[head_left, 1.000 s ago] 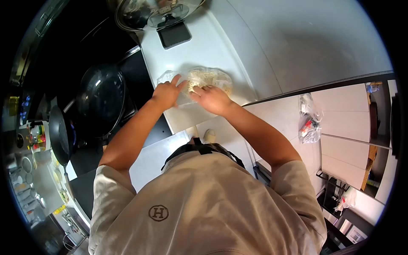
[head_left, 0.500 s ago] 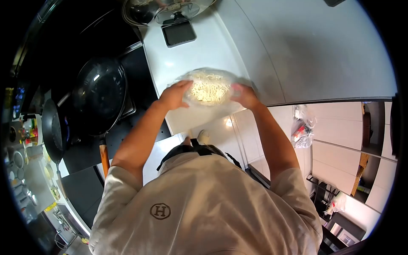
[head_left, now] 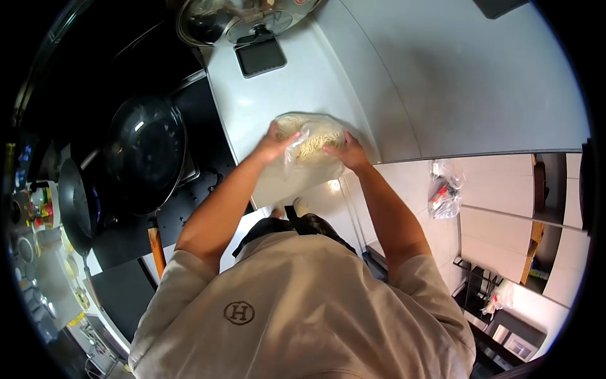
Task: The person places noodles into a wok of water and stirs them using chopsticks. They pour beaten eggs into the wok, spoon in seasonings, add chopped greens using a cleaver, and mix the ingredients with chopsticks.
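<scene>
A clear plastic bag of pale noodles (head_left: 315, 144) is at the front edge of the white counter (head_left: 297, 79). My left hand (head_left: 273, 144) grips the bag's left side, with thumb and fingers on the plastic. On the other side, my right hand (head_left: 348, 153) holds the bag by its right edge, thumb over the noodles. Loose plastic hangs down near my left hand. The fingers beneath the bag are partly hidden.
Left of the counter, a dark wok (head_left: 145, 151) with a wooden handle sits on the black stove (head_left: 205, 136). Beyond it is a frying pan (head_left: 77, 205). A black tray (head_left: 261, 58) and a glass lid (head_left: 259, 26) are at the back. Plastic bags (head_left: 445, 196) hang at right.
The noodle bag has shifted toward me and is partly folded over, after lying flatter between my hands. My right hand has moved inward and closed on it.
</scene>
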Motion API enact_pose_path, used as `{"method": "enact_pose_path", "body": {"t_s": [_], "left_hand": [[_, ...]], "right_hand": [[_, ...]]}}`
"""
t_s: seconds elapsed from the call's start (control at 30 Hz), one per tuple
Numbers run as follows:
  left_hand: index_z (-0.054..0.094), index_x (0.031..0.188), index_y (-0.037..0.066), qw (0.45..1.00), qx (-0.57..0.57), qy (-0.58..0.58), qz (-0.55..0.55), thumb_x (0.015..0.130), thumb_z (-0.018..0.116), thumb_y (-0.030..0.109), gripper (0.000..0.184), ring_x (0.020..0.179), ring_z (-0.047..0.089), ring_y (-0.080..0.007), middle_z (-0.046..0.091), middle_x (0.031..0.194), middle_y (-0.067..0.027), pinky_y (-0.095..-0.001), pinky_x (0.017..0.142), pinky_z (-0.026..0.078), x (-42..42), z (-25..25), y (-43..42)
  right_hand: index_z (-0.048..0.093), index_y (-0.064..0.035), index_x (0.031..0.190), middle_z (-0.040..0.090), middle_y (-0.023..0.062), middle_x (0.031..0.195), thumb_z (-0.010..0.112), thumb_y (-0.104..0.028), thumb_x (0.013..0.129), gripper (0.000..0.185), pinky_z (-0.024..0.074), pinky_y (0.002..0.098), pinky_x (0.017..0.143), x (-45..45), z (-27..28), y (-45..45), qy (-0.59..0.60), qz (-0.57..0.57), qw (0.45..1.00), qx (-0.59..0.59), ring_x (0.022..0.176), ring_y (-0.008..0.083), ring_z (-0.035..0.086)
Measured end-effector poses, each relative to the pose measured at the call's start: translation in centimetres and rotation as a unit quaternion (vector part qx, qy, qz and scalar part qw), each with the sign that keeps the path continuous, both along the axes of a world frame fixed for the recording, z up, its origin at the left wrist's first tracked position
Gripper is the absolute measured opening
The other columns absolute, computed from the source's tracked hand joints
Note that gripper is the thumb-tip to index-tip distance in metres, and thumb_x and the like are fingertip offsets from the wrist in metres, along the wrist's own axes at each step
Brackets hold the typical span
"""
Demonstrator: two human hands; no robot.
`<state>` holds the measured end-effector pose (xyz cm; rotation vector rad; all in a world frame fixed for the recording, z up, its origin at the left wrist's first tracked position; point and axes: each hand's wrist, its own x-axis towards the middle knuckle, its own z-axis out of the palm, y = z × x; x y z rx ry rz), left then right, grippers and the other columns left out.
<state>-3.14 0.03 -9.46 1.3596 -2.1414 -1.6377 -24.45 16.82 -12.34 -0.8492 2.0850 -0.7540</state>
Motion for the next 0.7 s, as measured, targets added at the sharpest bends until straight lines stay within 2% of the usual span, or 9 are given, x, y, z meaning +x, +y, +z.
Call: {"method": "enact_pose_path", "body": {"t_s": [0.07,0.13,0.17,0.23,0.3,0.37,0.5,0.53,0.7], "left_hand": [[0.023,0.145,-0.005,0.998,0.028,0.036,0.045,0.067,0.075,0.064,0.117,0.125,0.05,-0.0356,0.05,0.133,-0.0269,-0.0367,0.106,0.039,-0.9,-1.7,2.2],[0.022,0.146,-0.003,0.988,0.049,0.087,0.114,0.066,0.075,0.063,0.116,0.12,0.055,-0.0339,0.056,0.127,-0.0244,-0.0367,0.104,0.041,-1.0,-1.6,4.0],[0.023,0.144,0.001,0.991,-0.016,0.036,0.131,0.07,0.075,0.058,0.106,0.112,0.06,-0.0332,0.062,0.119,-0.0215,-0.0365,0.099,0.046,-1.2,-3.6,4.3],[0.026,0.141,0.004,0.989,0.006,-0.052,0.137,0.074,0.074,0.051,0.095,0.109,0.061,-0.0341,0.062,0.117,-0.0228,-0.0359,0.095,0.048,-0.6,-1.6,4.5],[0.033,0.136,0.003,0.987,0.02,-0.056,0.149,0.076,0.073,0.045,0.084,0.108,0.061,-0.0353,0.063,0.114,-0.0244,-0.0364,0.092,0.048,0.5,-0.5,4.6],[0.037,0.133,0.003,0.978,0.017,-0.043,0.201,0.077,0.073,0.042,0.077,0.106,0.062,-0.0361,0.063,0.112,-0.0245,-0.0374,0.091,0.048,1.8,0.5,5.8],[0.045,0.122,0.005,0.949,0.024,0.044,0.311,0.075,0.075,0.032,0.062,0.1,0.063,-0.0328,0.064,0.105,-0.0219,-0.0369,0.087,0.048,7.3,4.2,8.8],[0.045,0.122,0.003,0.928,0.021,0.114,0.353,0.079,0.075,0.017,0.054,0.093,0.058,-0.0159,0.061,0.101,-0.0098,-0.0305,0.083,0.05,8.5,6.4,9.7],[0.046,0.124,0.006,0.861,-0.075,0.193,0.464,0.085,0.07,0.011,0.046,0.099,0.057,-0.017,0.059,0.11,-0.0087,-0.0313,0.085,0.049,17.5,19.6,13.2]], "right_hand": [[0.03,0.0087,0.141,0.054,0.0222,0.128,0.082,-0.049,0.066,0.109,0.0472,0.0399,0.089,-0.6,-0.1,0.0,-0.074,-0.034,0.997,-0.009,0.113,0.0304,0.055],[0.03,0.0072,0.142,0.057,0.0185,0.122,0.083,-0.047,0.067,0.106,0.0515,0.0382,0.075,1.0,6.1,-0.4,-0.18,-0.06,0.981,0.032,0.1,0.0245,0.06],[0.024,0.0016,0.146,0.055,0.0165,0.124,0.084,-0.04,0.069,0.105,0.0499,0.0332,0.063,-0.4,2.4,-0.3,-0.229,-0.078,0.969,0.04,0.093,0.0221,0.06],[0.025,0.0019,0.146,0.055,0.0167,0.125,0.084,-0.039,0.07,0.105,0.0495,0.0329,0.065,0.7,3.4,-0.2,-0.209,-0.082,0.974,0.01,0.095,0.0218,0.06],[0.035,0.0002,0.141,0.057,0.0145,0.123,0.08,-0.028,0.076,0.084,0.0499,0.0329,0.073,1.5,1.7,-0.4,-0.284,-0.08,0.952,-0.076,0.1,0.0215,0.06],[0.043,0.0001,0.133,0.06,0.0127,0.116,0.075,-0.017,0.081,0.063,0.0507,0.0361,0.085,2.6,1.8,-0.8,-0.325,-0.052,0.94,-0.093,0.102,0.0217,0.06],[0.044,0.0036,0.129,0.061,0.0144,0.115,0.072,-0.011,0.081,0.057,0.0504,0.0327,0.085,7.0,7.3,-3.0,-0.367,0.035,0.922,-0.118,0.102,0.0209,0.061],[0.044,0.0036,0.129,0.061,0.0145,0.115,0.071,-0.011,0.081,0.057,0.0504,0.0324,0.085,8.1,8.9,-3.7,-0.377,0.063,0.916,-0.121,0.102,0.0207,0.06],[0.046,0.0019,0.124,0.061,0.0133,0.113,0.072,-0.01,0.081,0.051,0.0502,0.0304,0.086,17.7,17.9,-7.5,-0.409,0.199,0.869,-0.194,0.099,0.0193,0.061]]}}
